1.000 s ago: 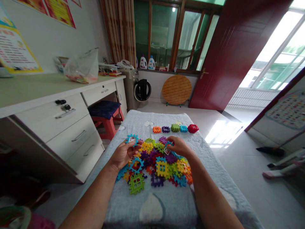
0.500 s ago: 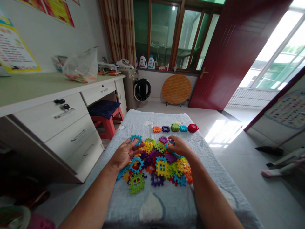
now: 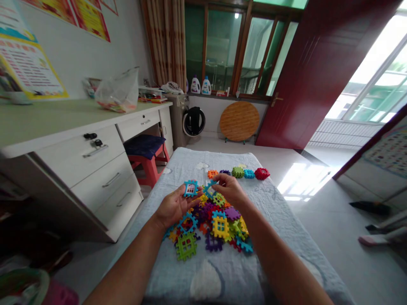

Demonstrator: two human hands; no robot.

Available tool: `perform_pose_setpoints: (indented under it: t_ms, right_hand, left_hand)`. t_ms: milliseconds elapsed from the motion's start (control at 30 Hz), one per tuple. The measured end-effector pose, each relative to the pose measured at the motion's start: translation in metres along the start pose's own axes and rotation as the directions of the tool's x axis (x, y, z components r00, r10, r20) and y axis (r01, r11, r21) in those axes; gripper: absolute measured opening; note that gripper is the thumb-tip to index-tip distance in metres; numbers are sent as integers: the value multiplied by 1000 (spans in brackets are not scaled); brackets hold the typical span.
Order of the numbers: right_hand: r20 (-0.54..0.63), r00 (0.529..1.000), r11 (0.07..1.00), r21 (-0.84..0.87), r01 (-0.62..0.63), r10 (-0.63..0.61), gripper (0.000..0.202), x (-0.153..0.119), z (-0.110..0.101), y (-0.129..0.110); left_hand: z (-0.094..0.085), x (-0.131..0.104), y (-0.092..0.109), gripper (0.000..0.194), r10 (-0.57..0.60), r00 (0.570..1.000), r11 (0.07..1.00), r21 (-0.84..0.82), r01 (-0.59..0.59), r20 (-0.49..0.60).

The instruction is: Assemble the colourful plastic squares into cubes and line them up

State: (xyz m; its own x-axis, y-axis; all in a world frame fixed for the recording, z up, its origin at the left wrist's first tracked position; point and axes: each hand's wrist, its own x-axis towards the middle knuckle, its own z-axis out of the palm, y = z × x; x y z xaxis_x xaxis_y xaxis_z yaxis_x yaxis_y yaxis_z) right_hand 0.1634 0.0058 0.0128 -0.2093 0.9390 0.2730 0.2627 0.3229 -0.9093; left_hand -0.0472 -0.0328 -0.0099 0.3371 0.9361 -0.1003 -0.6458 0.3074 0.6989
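Head view: a blue-framed piece (image 3: pixel 191 182) is held in the grip of the left hand (image 3: pixel 173 207), at the far-left edge of the colorful heap (image 3: pixel 208 212). The right hand (image 3: pixel 231 189) pinches another blue piece (image 3: pixel 207 187) over the heap's far edge. Beyond the heap, a row of pieces (image 3: pixel 238 172) lies on the cloth-covered bench (image 3: pixel 203 262); left of the heap stands a white desk (image 3: pixel 82 169).

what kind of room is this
Probably a room in a home: a front-loading washing machine stands by the window, detergent bottles line the sill, and a white desk with drawers runs along the wall.
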Motion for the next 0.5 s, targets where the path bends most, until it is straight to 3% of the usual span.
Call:
perform_pose_setpoints:
  t_ms: [233, 333, 500]
  right_hand:
    - [-53, 995, 979, 189, -71, 82, 20, 9, 48, -10]
    - [-85, 989, 974, 205, -99, 118, 20, 10, 55, -8]
    - [-148, 984, 992, 93, -87, 100, 17, 6, 58, -7]
  left_hand:
    - [3, 0, -5, 31, 28, 996, 997, -76, -22, 83]
    - [4, 1, -7, 34, 23, 994, 995, -96, -13, 104]
    - [5, -2, -6, 38, 65, 993, 998, -9, -65, 98]
